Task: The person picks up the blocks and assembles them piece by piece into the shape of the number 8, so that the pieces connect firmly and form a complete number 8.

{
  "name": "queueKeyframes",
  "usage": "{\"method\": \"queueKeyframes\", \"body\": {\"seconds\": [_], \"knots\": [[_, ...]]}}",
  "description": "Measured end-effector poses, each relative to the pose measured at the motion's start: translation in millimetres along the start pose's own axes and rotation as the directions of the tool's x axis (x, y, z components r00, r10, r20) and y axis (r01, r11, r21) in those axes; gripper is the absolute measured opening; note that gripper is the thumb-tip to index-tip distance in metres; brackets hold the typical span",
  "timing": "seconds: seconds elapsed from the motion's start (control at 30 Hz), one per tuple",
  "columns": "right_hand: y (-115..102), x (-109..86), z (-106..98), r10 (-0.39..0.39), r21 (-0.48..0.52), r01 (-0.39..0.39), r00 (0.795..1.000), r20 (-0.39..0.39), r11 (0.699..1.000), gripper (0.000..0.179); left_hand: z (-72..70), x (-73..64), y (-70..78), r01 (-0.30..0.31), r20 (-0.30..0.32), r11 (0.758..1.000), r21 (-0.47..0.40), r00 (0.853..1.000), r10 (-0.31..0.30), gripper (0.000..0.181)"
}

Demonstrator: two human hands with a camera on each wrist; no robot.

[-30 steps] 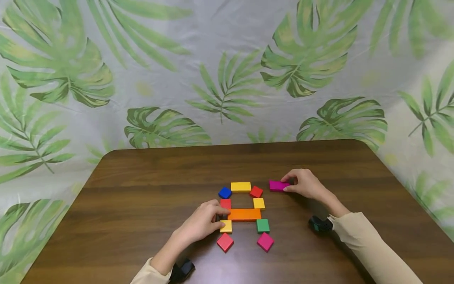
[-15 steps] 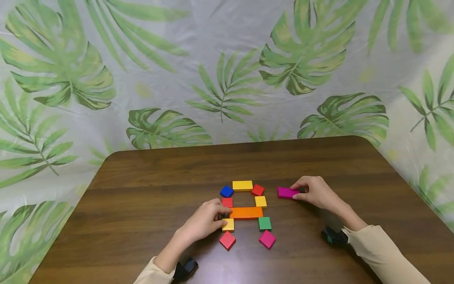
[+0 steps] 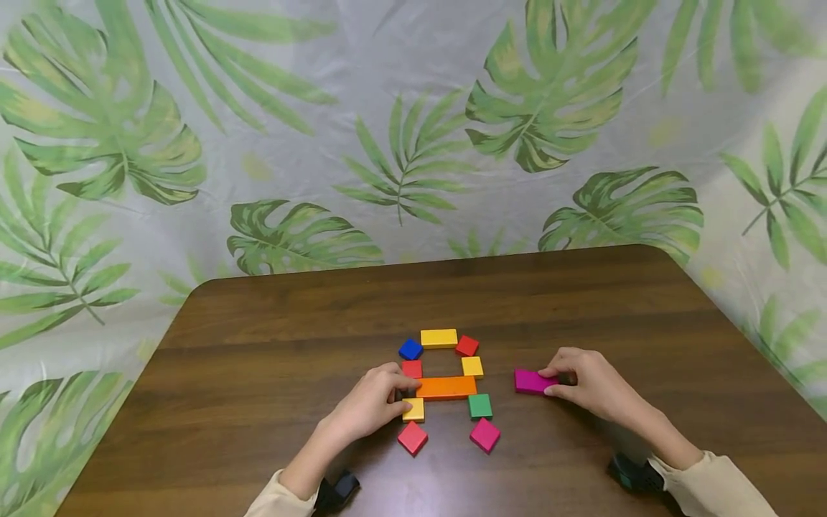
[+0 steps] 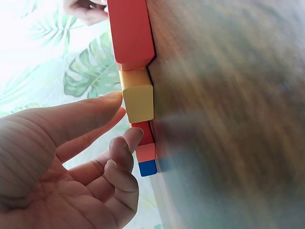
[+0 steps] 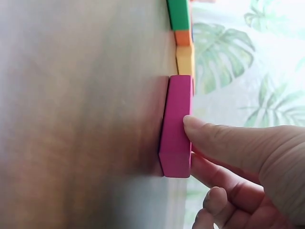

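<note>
In the head view, my right hand [image 3: 591, 380] pinches the right end of a long magenta block [image 3: 533, 382], right of the other blocks. The right wrist view shows the thumb on the upper edge of the magenta block [image 5: 176, 126], its underside close along the table. My left hand [image 3: 371, 399] rests at the left side of the arrangement. Its thumb touches the small yellow block [image 3: 413, 410], and its index fingertip lies at the left end of the long orange block [image 3: 447, 388]. In the left wrist view, the thumb meets the top edge of the yellow block [image 4: 139, 102].
Above the orange block stand blue [image 3: 410, 350], long yellow [image 3: 439, 338] and red [image 3: 467, 345] blocks. A red block [image 3: 412, 438], a green block [image 3: 480, 406] and a pink block [image 3: 484, 435] sit lower. Everything lies on a brown wooden table [image 3: 291, 316] before a leaf-patterned cloth.
My right hand has slid the magenta block toward me and slightly right, away from the top of the arrangement. The left hand stays in place on the blocks.
</note>
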State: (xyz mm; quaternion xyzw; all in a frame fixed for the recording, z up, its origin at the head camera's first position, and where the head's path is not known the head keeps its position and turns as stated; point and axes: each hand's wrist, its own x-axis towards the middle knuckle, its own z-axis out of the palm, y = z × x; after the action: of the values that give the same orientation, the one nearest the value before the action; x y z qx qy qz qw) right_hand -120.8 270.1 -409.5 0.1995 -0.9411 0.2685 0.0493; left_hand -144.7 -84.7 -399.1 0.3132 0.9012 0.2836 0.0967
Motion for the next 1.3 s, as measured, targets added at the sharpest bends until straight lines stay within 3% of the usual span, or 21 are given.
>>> {"method": "queueKeyframes", "body": {"seconds": [0.57,0.8,1.07,1.3], "knots": [[-21.6,-41.4,4.2,-0.176,0.068,0.178,0.984,-0.04,0.982,0.019,1.0,2.4,0.7,-0.001,-0.02,1.0,0.006,1.0,0.001,0.029],[-29.4,-47.4,16.4,-0.308,0.111,0.311,0.951,-0.038,0.944,0.02,2.1,-1.4,-3.8,-0.006,-0.02,1.0,0.011,1.0,0.006,0.028],[-39.5,-51.3,22.8,-0.396,0.087,0.396,0.918,-0.019,0.914,0.022,1.6,-2.8,-3.9,-0.017,-0.023,0.999,0.027,1.0,0.017,0.028],[-57.8,-53.7,34.9,-0.44,0.056,0.443,0.896,-0.064,0.895,0.025,-0.4,-1.7,-3.9,-0.034,-0.033,0.999,0.029,0.999,0.035,0.028]]}}
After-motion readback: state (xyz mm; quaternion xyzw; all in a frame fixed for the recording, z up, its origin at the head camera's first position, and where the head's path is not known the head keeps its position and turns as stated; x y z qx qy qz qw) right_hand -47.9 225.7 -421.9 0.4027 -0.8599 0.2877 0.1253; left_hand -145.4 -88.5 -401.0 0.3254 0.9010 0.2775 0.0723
